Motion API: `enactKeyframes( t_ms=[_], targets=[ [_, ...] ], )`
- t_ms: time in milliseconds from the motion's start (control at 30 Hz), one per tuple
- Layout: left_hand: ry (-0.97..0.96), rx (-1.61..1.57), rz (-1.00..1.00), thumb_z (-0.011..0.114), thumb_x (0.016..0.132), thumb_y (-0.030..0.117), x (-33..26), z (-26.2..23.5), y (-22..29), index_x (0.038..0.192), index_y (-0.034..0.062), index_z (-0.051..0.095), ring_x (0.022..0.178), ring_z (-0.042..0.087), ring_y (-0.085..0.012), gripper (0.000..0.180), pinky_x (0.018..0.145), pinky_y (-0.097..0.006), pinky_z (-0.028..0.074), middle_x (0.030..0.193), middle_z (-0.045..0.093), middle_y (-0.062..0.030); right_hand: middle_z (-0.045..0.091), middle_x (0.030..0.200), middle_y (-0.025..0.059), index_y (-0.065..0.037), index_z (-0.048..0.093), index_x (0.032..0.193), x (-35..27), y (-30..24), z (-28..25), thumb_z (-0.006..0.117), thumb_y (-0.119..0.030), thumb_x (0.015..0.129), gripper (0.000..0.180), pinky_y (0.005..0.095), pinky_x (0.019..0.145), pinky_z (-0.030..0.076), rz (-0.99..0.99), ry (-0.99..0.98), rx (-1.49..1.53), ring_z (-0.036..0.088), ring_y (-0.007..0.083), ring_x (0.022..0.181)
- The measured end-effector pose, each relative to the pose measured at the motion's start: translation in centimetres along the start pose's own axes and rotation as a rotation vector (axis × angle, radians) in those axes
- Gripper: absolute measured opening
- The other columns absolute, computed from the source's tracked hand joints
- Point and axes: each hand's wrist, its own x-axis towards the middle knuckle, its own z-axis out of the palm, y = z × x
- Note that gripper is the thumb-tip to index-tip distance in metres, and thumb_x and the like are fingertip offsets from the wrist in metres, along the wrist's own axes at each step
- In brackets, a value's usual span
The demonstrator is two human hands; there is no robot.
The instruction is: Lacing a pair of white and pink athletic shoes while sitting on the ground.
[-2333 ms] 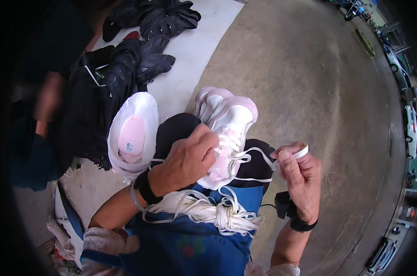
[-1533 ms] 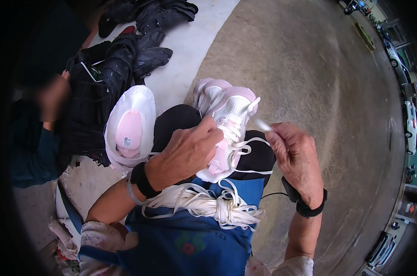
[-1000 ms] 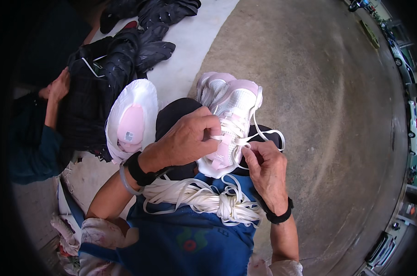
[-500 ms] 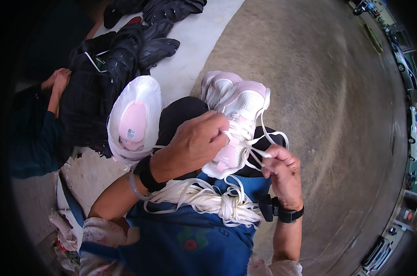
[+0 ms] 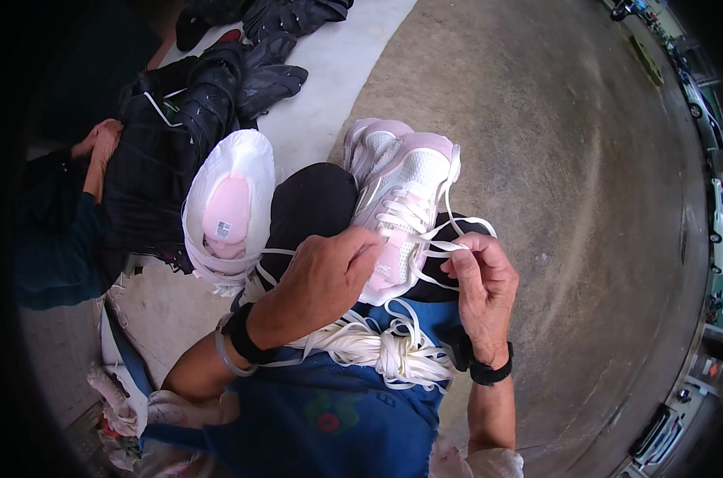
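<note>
Both forearms reach up from the lower edge, the left hand [image 5: 325,275] curled palm-down with fingers bent, the right hand [image 5: 482,283] beside it, fingertips pinched together.

white-and-pink shoe [image 5: 405,199], white laces [image 5: 377,350], blue apron [image 5: 329,414]

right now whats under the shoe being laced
The shoe rests on a black-clad knee. Nearer the person, a bundle of white laces lies on the blue apron. The left hand covers its near edge, so what lies right beneath there is hidden.
</note>
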Motion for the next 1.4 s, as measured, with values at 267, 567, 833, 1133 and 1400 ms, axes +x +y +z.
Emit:
enactKeyframes(
  t_ms=[267,567,833,1133,1400],
  targets=[
    [-0.027,-0.278,-0.167,0.055,0.096,0.008,-0.1,0.9,0.0,0.12,-0.0039,0.056,0.054,0.057,-0.0106,0.026,0.053,-0.028,0.047,0.064,0.061,-0.0073,0.062,0.082,0.0001,-0.001,0.061,0.103,-0.6,0.7,-0.7,0.056,-0.004,0.096,0.01,0.0219,0.059,0.046,0.181,-0.041,0.048,0.055,0.0061,0.067],
    [0.038,-0.15,-0.049,0.058,0.095,0.006,-0.8,1.9,-0.8,0.113,-0.0026,0.055,0.062,0.064,-0.0123,0.02,0.055,-0.028,0.048,0.07,0.066,-0.0119,0.062,0.078,0.0098,-0.003,0.069,0.089,-1.9,-0.7,0.6,0.071,-0.001,0.081,0.009,0.0317,0.059,0.051,-0.415,0.09,-0.599,0.062,0.0215,0.066],
    [0.023,-0.097,-0.031,0.057,0.095,0.006,-0.8,1.8,-0.7,0.121,-0.0019,0.055,0.058,0.062,-0.0132,0.027,0.055,-0.028,0.049,0.071,0.067,-0.0108,0.058,0.075,0.0136,-0.001,0.063,0.116,-2.0,-0.4,2.7,0.065,-0.006,0.088,0.028,0.0366,0.057,0.05,-0.168,0.001,-0.691,0.061,0.0267,0.061],
    [-0.085,-0.352,-0.234,0.053,0.095,0.007,-1.1,1.1,0.0,0.13,-0.0034,0.053,0.061,0.062,-0.013,0.036,0.061,-0.029,0.051,0.066,0.063,-0.0105,0.062,0.079,0.013,0.003,0.064,0.118,-1.4,0.8,3.1,0.06,0.0,0.091,0.028,0.0314,0.063,0.049,-0.158,0.055,-0.364,0.06,0.0182,0.066],
    [-0.087,-0.414,-0.197,0.053,0.095,0.006,-1.0,1.1,-0.8,0.131,-0.003,0.052,0.062,0.062,-0.0129,0.037,0.061,-0.028,0.051,0.066,0.062,-0.0093,0.064,0.077,0.0127,0.0,0.068,0.109,-0.4,-0.1,3.2,0.067,-0.006,0.085,0.024,0.0323,0.058,0.05,-0.116,-0.037,-0.526,0.062,0.0225,0.06]
  ],
)
